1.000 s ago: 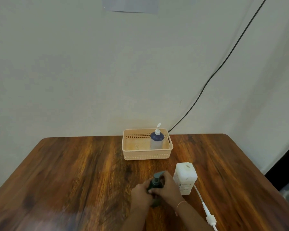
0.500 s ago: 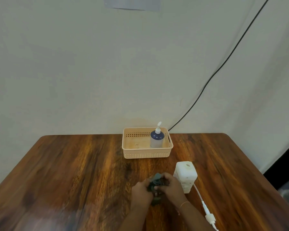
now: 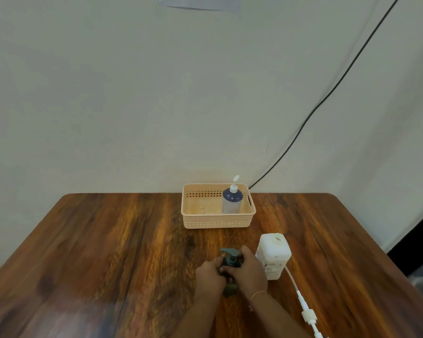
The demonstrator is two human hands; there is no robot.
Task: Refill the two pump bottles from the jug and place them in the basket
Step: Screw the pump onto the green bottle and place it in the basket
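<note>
A dark green pump bottle (image 3: 230, 289) stands on the wooden table (image 3: 108, 252) near the front. My left hand (image 3: 209, 276) grips its body. My right hand (image 3: 250, 268) is curled round its dark pump head (image 3: 230, 256), whose nozzle points left. Most of the bottle is hidden by both hands. The white jug (image 3: 274, 257) stands open-topped just right of my right hand. A peach basket (image 3: 217, 222) sits at the back of the table. Inside it, on the right, stands a blue-shouldered pump bottle (image 3: 232, 202) with a white pump.
A white pump tube with fittings (image 3: 305, 311) lies on the table from the jug toward the front right. A black cable (image 3: 327, 96) runs down the wall behind the basket. The table's right edge drops to a dark floor.
The pump head has turned in my right hand: its nozzle, turned away half a second ago, now points left. Both hands stay on the bottle; the view has shifted slightly.
</note>
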